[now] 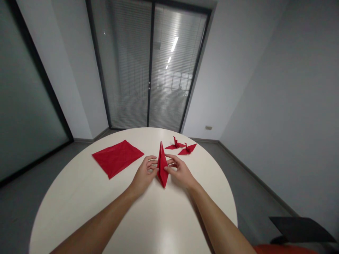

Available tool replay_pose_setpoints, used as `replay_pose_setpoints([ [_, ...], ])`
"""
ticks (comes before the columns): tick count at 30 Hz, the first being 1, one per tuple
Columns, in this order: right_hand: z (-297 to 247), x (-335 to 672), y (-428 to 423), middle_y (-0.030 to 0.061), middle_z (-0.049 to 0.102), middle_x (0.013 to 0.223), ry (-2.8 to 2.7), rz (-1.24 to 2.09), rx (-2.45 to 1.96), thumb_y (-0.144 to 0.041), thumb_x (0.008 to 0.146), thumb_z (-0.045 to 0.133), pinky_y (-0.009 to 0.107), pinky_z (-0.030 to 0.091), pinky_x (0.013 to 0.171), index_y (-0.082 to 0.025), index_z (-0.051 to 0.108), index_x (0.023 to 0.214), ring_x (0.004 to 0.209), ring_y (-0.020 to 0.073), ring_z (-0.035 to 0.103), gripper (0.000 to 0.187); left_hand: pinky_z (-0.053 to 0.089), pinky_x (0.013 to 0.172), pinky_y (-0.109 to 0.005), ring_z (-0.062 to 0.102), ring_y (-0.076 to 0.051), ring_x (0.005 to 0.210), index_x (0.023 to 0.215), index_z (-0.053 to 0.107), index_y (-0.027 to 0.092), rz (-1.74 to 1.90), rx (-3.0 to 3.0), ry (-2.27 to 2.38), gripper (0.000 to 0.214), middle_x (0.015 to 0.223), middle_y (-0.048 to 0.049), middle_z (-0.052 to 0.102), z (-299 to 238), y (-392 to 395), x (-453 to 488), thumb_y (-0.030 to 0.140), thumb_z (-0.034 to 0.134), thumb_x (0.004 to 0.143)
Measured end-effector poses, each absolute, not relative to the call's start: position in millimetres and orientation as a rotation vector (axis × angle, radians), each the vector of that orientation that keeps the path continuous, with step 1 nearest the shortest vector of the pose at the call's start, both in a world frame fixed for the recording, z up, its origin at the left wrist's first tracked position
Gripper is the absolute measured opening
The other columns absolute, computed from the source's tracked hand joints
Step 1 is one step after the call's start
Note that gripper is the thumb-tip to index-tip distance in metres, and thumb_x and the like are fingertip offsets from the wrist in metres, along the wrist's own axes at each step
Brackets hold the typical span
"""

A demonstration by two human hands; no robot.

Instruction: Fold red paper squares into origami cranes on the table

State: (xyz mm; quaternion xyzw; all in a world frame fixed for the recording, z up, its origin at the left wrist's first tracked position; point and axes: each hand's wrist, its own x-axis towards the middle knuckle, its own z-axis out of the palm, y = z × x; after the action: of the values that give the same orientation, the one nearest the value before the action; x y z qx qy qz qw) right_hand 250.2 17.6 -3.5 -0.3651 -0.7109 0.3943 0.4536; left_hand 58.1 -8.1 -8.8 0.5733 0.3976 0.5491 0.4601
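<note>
Between my two hands a red folded paper (162,165) stands out as a long, narrow diamond, its split point facing away from me. My left hand (145,173) pinches its left edge between thumb and fingers. On the other side, my right hand (180,171) grips the right edge, thumb on the front face and fingers behind. Just beyond my right hand sit two finished red paper cranes, one crane (176,144) farther back and another crane (188,150) nearer. A flat red sheet of paper (118,158) lies to the left of my left hand.
Everything rests on a round white table (79,211). Behind it are glass panels with blinds (129,70) and grey-white walls. At the lower right are a dark chair part (299,227) and something orange-red (283,249).
</note>
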Motion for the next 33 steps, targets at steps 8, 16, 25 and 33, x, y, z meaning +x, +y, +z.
replay_pose_setpoints([
  [8, 0.3, 247.0, 15.8, 0.0074, 0.072, 0.106, -1.747, 0.911, -0.895, -0.036, 0.087, 0.068, 0.037, 0.052, 0.086, -0.021, 0.067, 0.112, 0.094, 0.0208, 0.067, 0.029, 0.054, 0.074, -0.027, 0.065, -0.018, 0.088, 0.102, 0.065, 0.019, 1.384, 1.502, 1.006, 0.024, 0.100, -0.0063, 0.069, -3.3, -12.3, 56.5, 0.029, 0.068, 0.081],
  [16, 3.2, 243.3, 11.9, 0.0046, 0.072, 0.088, -1.702, 0.910, -0.858, -0.041, 0.087, 0.069, 0.032, 0.051, 0.074, -0.020, 0.069, 0.097, 0.078, 0.0179, 0.065, 0.024, 0.053, 0.070, -0.027, 0.067, -0.018, 0.080, 0.096, 0.066, 0.018, 1.393, 1.498, 1.036, 0.019, 0.092, -0.0057, 0.070, 0.7, -16.0, 57.8, 0.032, 0.066, 0.083],
  [25, 4.8, 244.0, 12.5, 0.0047, 0.071, 0.085, -1.722, 0.901, -0.879, -0.046, 0.083, 0.071, 0.032, 0.051, 0.073, -0.020, 0.067, 0.090, 0.078, 0.0189, 0.066, 0.027, 0.052, 0.067, -0.026, 0.066, -0.017, 0.074, 0.091, 0.066, 0.019, 1.423, 1.491, 1.058, 0.017, 0.085, -0.0032, 0.070, 1.3, -15.3, 60.2, 0.031, 0.067, 0.080],
  [33, 14.1, 244.2, 5.0, 0.0078, 0.070, 0.112, -1.726, 0.805, -0.783, -0.033, 0.083, 0.074, 0.031, 0.050, 0.076, -0.023, 0.068, 0.105, 0.095, 0.0209, 0.065, 0.025, 0.049, 0.088, -0.032, 0.067, -0.021, 0.093, 0.089, 0.071, 0.021, 1.464, 1.728, 1.100, 0.011, 0.093, -0.0045, 0.074, 4.0, -15.8, 56.1, 0.022, 0.061, 0.084],
])
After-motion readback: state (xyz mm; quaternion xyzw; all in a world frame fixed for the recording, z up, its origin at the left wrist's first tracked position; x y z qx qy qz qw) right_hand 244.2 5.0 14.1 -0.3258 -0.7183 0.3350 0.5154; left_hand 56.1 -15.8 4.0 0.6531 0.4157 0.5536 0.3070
